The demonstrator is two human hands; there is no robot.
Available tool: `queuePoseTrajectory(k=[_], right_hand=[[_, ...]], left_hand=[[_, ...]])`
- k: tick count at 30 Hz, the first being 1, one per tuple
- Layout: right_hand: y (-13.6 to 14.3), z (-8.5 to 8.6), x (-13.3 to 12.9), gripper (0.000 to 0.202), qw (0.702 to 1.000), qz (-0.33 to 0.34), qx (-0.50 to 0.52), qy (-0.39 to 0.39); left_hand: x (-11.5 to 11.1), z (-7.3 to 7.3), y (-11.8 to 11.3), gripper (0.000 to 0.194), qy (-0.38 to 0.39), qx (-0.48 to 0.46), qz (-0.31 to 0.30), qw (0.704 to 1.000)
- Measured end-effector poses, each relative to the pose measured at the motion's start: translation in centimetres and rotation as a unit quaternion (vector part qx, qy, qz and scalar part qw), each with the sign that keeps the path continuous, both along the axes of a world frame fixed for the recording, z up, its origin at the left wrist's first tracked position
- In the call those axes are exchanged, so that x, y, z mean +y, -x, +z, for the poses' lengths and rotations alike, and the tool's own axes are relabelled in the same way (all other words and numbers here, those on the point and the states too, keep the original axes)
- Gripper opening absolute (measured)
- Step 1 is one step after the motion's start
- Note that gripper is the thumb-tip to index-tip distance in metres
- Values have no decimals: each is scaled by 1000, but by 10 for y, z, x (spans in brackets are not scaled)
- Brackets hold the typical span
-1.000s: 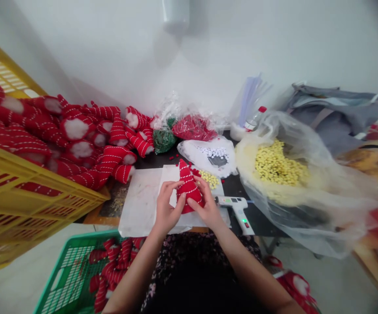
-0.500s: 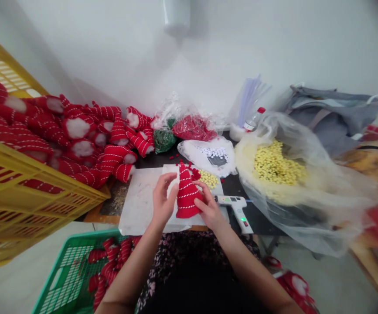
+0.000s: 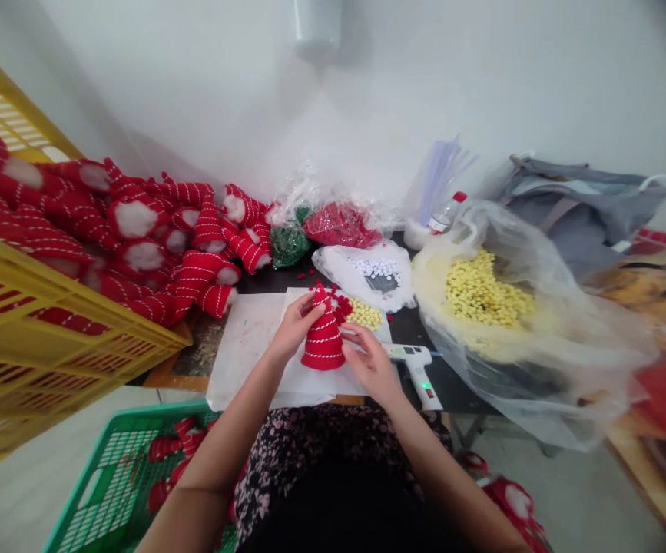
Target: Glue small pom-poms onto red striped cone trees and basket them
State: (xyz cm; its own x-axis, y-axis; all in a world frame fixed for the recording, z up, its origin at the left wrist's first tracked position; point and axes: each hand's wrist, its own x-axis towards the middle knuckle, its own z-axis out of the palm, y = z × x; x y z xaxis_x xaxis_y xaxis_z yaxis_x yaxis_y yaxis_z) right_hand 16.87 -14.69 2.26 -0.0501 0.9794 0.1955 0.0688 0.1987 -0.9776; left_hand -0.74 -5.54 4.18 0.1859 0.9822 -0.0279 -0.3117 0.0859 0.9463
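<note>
A red hat-shaped cloth piece with white stitched stripes [image 3: 323, 342] stands upright over the white paper [image 3: 246, 338], its narrow tip pointing away from me. My left hand [image 3: 299, 326] pinches it near the tip. Beside its right edge is my right hand [image 3: 370, 361], fingers apart and curved; the fingertips are close to the cloth, and contact is hard to make out. Behind the piece lie small red pieces [image 3: 342, 306] and a heap of yellow buttons [image 3: 366, 314]. A white glue gun [image 3: 419, 369] with a lit green light lies right of my right hand.
A yellow crate [image 3: 67, 338] heaped with red striped stuffed pieces [image 3: 137, 219] stands left. Below is a green basket [image 3: 94, 476]. Bags of green [image 3: 289, 244] and red [image 3: 341, 224] bits, white buttons [image 3: 376, 268] and a large bag of yellow pieces [image 3: 485, 292] sit behind and right.
My left hand has closed on the cloth piece near its tip. My right hand's fingers have come off its right side, and the piece has shifted slightly left and away from me.
</note>
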Motion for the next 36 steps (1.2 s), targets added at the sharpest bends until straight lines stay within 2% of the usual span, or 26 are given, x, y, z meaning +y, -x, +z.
queuePoseTrajectory(k=[2, 3, 5, 6, 8, 10, 13, 19, 23, 25, 28, 31, 33, 36], right_hand=[[-18, 3, -6, 35, 990, -94, -101, -39], [-30, 4, -10, 32, 973, -146, -168, -56], [-55, 5, -20, 27, 920, -226, -318, -46], [-68, 4, -25, 25, 892, -237, -384, -19], [-87, -1, -35, 23, 856, -207, -473, 37], [-99, -8, -43, 23, 836, -177, -513, 77], [-104, -17, -49, 21, 824, -183, -523, 122], [-107, -21, -47, 25, 840, -181, -483, 169], [-112, -23, -47, 22, 862, -171, -450, 159], [-110, -25, -49, 26, 872, -193, -416, 174], [-102, -27, -54, 39, 897, -269, -307, 170], [-88, -22, -57, 48, 927, -331, -143, 108], [-78, -15, -56, 50, 941, -322, -39, 95], [-64, -4, -50, 47, 958, -250, 35, 140]], left_hand=[[8, -6, 5, 47, 17, -21, -8, 1000], [12, -9, 8, 48, 31, -32, -9, 999], [22, -15, 14, 52, 66, -50, -6, 997], [27, -17, 16, 53, 83, -54, -4, 995], [35, -21, 19, 51, 110, -57, -1, 992], [41, -24, 19, 46, 125, -59, -4, 990], [46, -28, 16, 35, 159, -75, 4, 984], [49, -28, 13, 5, 251, -112, 42, 960], [54, -26, 14, 17, 277, -153, 39, 948], [55, -26, 15, 27, 265, -173, 24, 948], [54, -30, 17, 38, 243, -196, -3, 950], [51, -33, 18, 42, 235, -203, -27, 950], [50, -34, 18, 42, 232, -202, -33, 951], [48, -34, 18, 42, 225, -204, -32, 952]])
